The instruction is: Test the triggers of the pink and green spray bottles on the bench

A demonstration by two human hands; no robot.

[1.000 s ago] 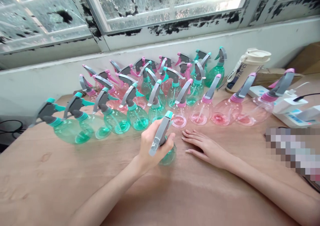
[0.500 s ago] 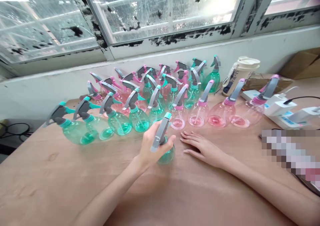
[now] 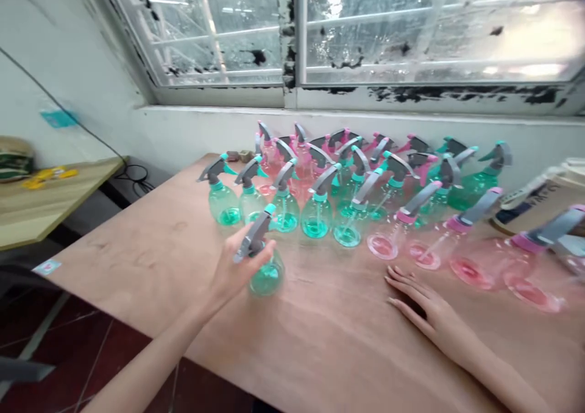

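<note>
My left hand (image 3: 240,264) is wrapped around the neck of a green spray bottle (image 3: 268,276), just under its grey trigger head with a teal nozzle. The bottle is upright, at or close above the tabletop; I cannot tell whether its base touches. My right hand (image 3: 429,312) rests on the table with fingers stretched out and holds nothing. Just beyond it stand several pink spray bottles (image 3: 423,254) in the front row. Further left in that row are several green spray bottles (image 3: 316,221), nearest to my left hand.
More pink and green bottles crowd behind, along the wall under the window. A white cup (image 3: 539,203) with dark print stands at the right. The wooden table (image 3: 150,267) ends at its left edge, and a second table (image 3: 59,203) with yellow items lies beyond a gap.
The view has swung left, bringing the second table and floor into sight. My left hand has moved left along the table with the green bottle. My right hand still lies flat.
</note>
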